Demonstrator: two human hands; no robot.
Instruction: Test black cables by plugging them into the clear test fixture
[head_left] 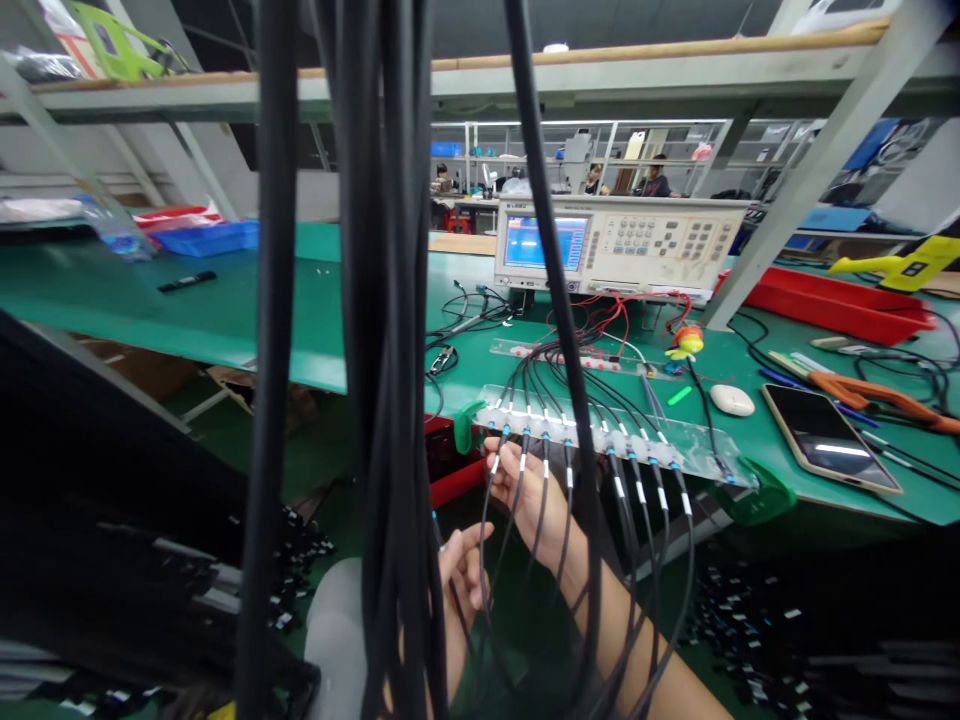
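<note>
A green workbench (135, 310) stretches across the room under a shelf (660, 62), with people (656, 182) seated at the far side. A meter (660, 240) with a lit blue screen stands at the back of the bench. In front of it, a clear plastic strip (705, 460) lies along the near edge, with a green clamp at its left end (466, 428) and another at its right. Black cables with white labels (691, 550) hang from plugs along the strip's near side. The right hand (525, 480) has its fingertips closed on one of these cables near the left end. The left hand (463, 578) is lower and to the left, beside a blue-tipped cable; the hanging bundle (390, 300) in front partly hides it, so I cannot tell whether it grips anything. To the right lie a white case (732, 400), a phone (831, 438), orange-handled pliers (870, 393) and, farther back, a red tray (832, 305).
</note>
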